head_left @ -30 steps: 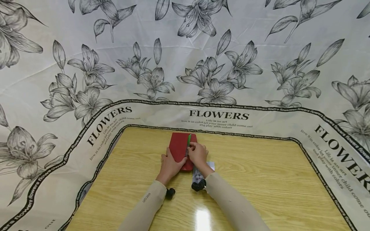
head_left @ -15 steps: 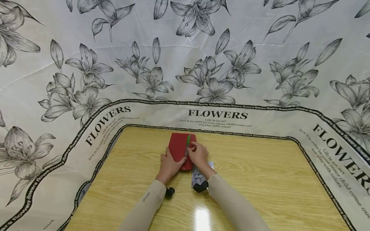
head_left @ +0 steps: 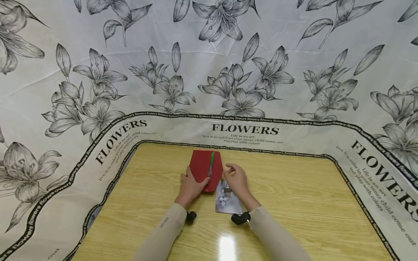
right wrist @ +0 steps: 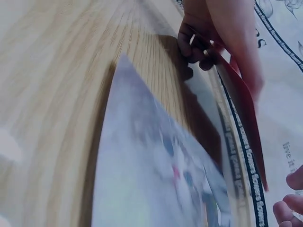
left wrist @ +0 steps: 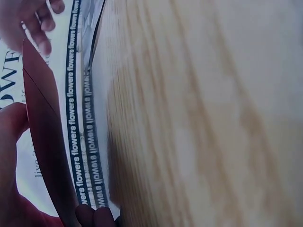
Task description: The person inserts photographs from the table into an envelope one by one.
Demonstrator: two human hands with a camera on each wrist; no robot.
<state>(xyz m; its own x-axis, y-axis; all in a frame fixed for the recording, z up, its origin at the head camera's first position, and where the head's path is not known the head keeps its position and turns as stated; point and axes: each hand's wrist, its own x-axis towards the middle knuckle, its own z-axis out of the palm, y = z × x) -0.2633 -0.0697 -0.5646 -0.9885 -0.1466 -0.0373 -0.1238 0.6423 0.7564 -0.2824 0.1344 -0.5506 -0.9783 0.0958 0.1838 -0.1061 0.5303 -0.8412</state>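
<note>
A red paper envelope [head_left: 200, 166] lies slightly raised near the table's far side. Along its right part runs a narrow green-and-grey strip [head_left: 211, 163]; whether this is a separate thing or something showing inside, I cannot tell. My left hand [head_left: 191, 186] grips the lower left of the red envelope, thumb on top and fingers at the edge; the left wrist view shows the thumb [left wrist: 14, 118] against it. Just right of the envelope, my right hand [head_left: 237, 181] hovers with loosely bent fingers and holds nothing visible. Beneath it lies a picture card [head_left: 226, 203] with a flower print.
The wooden table [head_left: 294, 203] spreads around both hands. Behind it hangs a pale cloth [head_left: 183, 90] with flower drawings and lettering. Black wrist cameras [head_left: 240, 218] sit under both forearms.
My right hand has let go of the envelope's right side and moved right and slightly toward me, uncovering more of the strip and the picture card. The left hand keeps its grip.
</note>
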